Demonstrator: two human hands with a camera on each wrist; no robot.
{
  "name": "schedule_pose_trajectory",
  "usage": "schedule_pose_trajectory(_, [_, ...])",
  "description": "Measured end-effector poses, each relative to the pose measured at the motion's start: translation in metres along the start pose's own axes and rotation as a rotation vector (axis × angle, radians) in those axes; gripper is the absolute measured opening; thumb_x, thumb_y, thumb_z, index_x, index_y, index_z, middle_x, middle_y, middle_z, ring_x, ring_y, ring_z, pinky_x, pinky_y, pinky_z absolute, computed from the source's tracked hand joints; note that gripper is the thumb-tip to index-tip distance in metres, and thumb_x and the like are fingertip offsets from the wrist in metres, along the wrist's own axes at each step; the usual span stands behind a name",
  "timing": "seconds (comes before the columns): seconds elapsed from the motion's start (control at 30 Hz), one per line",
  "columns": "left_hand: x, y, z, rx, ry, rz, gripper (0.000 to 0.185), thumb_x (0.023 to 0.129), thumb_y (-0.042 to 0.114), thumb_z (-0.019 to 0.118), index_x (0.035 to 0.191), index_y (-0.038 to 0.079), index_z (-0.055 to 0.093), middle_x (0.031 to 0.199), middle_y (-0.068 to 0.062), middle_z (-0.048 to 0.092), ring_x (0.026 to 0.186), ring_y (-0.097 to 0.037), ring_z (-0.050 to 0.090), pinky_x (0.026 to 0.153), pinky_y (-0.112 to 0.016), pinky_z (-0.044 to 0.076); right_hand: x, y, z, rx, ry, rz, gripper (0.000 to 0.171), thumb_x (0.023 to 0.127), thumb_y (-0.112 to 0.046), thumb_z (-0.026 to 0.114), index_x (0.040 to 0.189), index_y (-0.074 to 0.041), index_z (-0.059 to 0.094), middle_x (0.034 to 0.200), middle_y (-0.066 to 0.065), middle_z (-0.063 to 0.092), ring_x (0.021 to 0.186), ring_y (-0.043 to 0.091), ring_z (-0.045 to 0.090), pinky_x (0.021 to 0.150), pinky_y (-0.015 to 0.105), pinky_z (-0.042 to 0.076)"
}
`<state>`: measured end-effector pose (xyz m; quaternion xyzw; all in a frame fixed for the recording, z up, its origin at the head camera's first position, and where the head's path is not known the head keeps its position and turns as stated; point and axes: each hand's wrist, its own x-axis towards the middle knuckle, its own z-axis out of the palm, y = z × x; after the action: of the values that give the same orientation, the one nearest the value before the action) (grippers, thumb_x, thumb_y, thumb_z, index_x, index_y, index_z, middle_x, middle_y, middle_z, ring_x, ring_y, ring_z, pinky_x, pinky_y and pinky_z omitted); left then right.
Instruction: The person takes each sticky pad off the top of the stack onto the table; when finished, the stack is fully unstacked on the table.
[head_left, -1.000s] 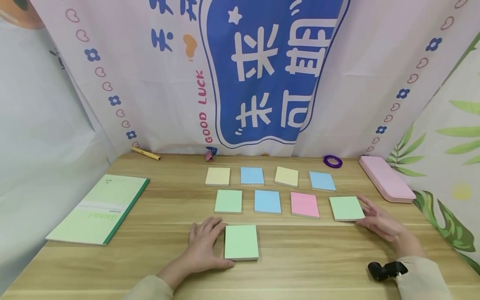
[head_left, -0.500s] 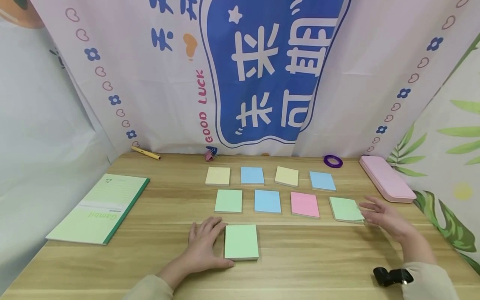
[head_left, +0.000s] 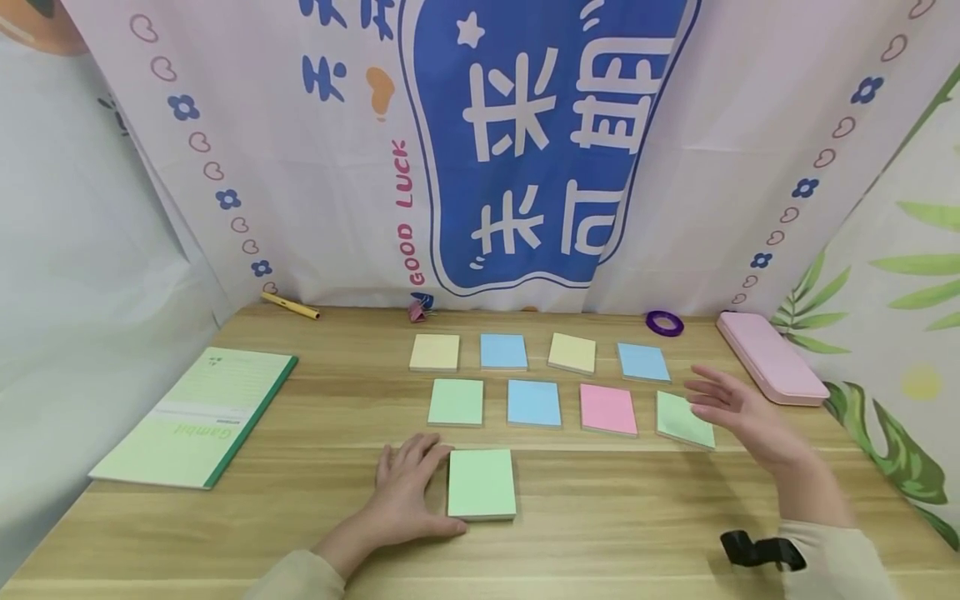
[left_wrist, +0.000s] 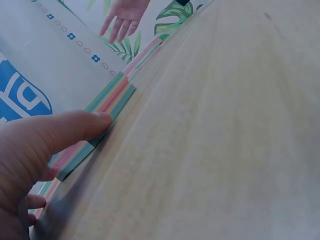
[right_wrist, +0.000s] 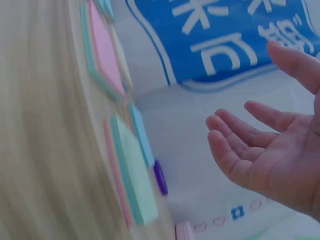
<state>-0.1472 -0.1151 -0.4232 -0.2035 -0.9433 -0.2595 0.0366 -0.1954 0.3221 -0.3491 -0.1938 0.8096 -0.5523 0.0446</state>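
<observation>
Green pad [head_left: 482, 484] lies nearest on the table [head_left: 600, 533]; the left hand [head_left: 408, 492] rests flat against its left edge, thumb at the corner. Farther right, the right hand [head_left: 738, 412] hovers with its grip wide, holding nothing, just beside another green pad [head_left: 681, 419]. Notebook [head_left: 197, 415] reads "Gambit"; banner [head_left: 525, 142] reads "GOOD LUCK".

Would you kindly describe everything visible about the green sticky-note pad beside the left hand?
The green sticky-note pad is a rectangular paper block with a pale green top. The left wrist view shows its edge striped in green, pink and yellowish layers. It lies flat on the wooden table, alone in front of two rows of other pads. The left hand rests open against its left edge, fingertips touching its side. The right hand is raised well away from it.
</observation>
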Motion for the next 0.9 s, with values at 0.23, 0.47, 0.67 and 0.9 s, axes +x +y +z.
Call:
schedule_pose_trajectory(0.23, [-0.001,-0.001,0.000,0.007,-0.008,-0.005,0.091,0.053,0.060,0.069,0.125,0.013,0.041,0.131,-0.013,0.029,0.122,-0.033,0.017,0.090,-0.058,-0.001,0.020,-0.022,0.054,0.165,-0.162,-0.101,0.053,0.085,0.001,0.048,0.132,0.003,0.022,0.121,0.010,0.044,0.106,0.026,0.044,0.081,0.030,0.041])
schedule_pose_trajectory(0.47, [-0.002,-0.003,0.001,0.026,0.000,-0.004,0.092,0.053,0.063,0.067,0.125,0.013,0.041,0.134,-0.015,0.026,0.123,-0.034,0.015,0.090,-0.058,-0.002,0.037,-0.029,0.127,0.167,-0.313,-0.107,0.059,0.079,-0.003,0.058,0.129,0.005,0.028,0.118,0.028,0.039,0.104,0.041,0.040,0.085,0.044,0.035])
schedule_pose_trajectory(0.67, [-0.002,-0.002,0.000,0.033,0.006,-0.016,0.092,0.052,0.063,0.067,0.125,0.014,0.042,0.134,-0.016,0.025,0.123,-0.035,0.014,0.090,-0.058,-0.002,0.043,-0.024,0.176,0.074,-0.338,-0.048,0.066,0.075,-0.008,0.066,0.130,0.003,0.030,0.120,0.024,0.039,0.105,0.035,0.042,0.086,0.042,0.035])
schedule_pose_trajectory(0.9, [-0.002,-0.001,0.000,0.050,-0.001,-0.028,0.092,0.052,0.063,0.067,0.124,0.012,0.043,0.135,-0.017,0.024,0.123,-0.035,0.014,0.090,-0.058,-0.002,0.041,-0.014,0.200,-0.153,-0.320,-0.057,0.082,0.070,-0.030,0.072,0.132,-0.001,0.028,0.122,0.011,0.036,0.108,0.025,0.034,0.086,0.041,0.033])
